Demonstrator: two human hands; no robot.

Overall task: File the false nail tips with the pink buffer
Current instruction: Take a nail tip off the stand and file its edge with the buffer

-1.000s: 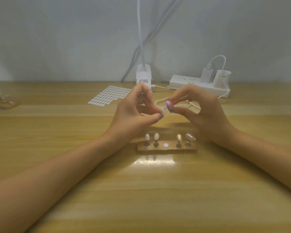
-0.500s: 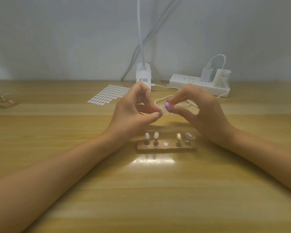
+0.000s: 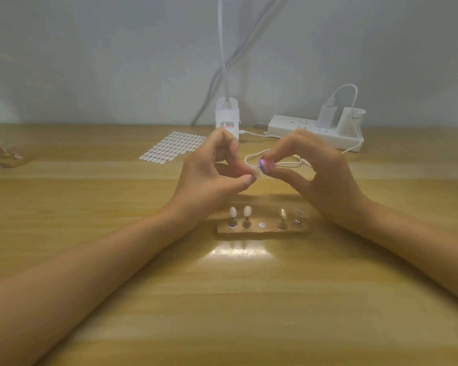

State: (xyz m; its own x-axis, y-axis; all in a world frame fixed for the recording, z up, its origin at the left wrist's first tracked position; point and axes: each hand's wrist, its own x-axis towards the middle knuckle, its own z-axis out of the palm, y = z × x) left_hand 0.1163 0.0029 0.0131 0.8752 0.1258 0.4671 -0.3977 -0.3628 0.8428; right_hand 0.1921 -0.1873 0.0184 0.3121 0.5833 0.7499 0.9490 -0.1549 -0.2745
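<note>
While the left hand (image 3: pixel 209 178) pinches one false nail tip (image 3: pixel 256 172) against the pink buffer (image 3: pixel 266 165) pinched by the right hand (image 3: pixel 321 180), four tips (image 3: pixel 247 211) stand on one holder (image 3: pixel 262 229) at 6 o'clock; one power strip (image 3: pixel 312 132) at 1.

Holder (image 3: pixel 265 231): middle of the desk (image 3: pixel 222 313); four nail tips (image 3: pixel 232 212) in a row on it, two left, two right
Hands: over the desk, just behind the holder; left hand (image 3: pixel 209 178) left, right hand (image 3: pixel 320 178) right
Held tip (image 3: pixel 256 173): in the left fingers; buffer (image 3: pixel 265 165) just right of it, in the right fingers
Cable (image 3: pixel 288 163): on the desk, behind the hands
Tab sheet (image 3: pixel 175 149): behind-left of the left hand
Lamp base (image 3: pixel 227 116): back edge; power strip (image 3: pixel 296 128) to its right
Second holder (image 3: pixel 6 154): left edge
</note>
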